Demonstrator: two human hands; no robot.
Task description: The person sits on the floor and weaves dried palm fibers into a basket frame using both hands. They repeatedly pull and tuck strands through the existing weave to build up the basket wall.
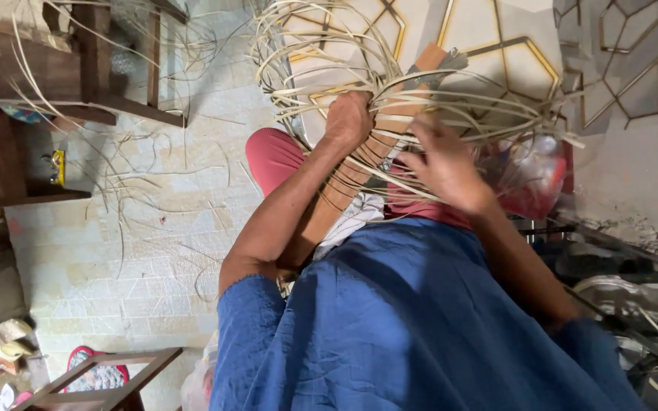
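Observation:
A loose coil of pale cane strips (451, 99) rests across a long wooden board (344, 190) that slants over my lap. My left hand (348, 118) is closed around a bunch of the strips where they cross the board. My right hand (443, 164) lies on the strips just to the right, with its fingers curled among them and pressing them to the board. Blue sleeves cover both upper arms, and a red trouser leg (272, 156) shows under the board.
Stray cane strips (138, 167) lie scattered over the tiled floor on the left. Dark wooden furniture (55, 68) stands at upper left. A wooden frame (108, 377) and sandals are at lower left. A red-and-clear plastic bag (531, 179) and metal items sit on the right.

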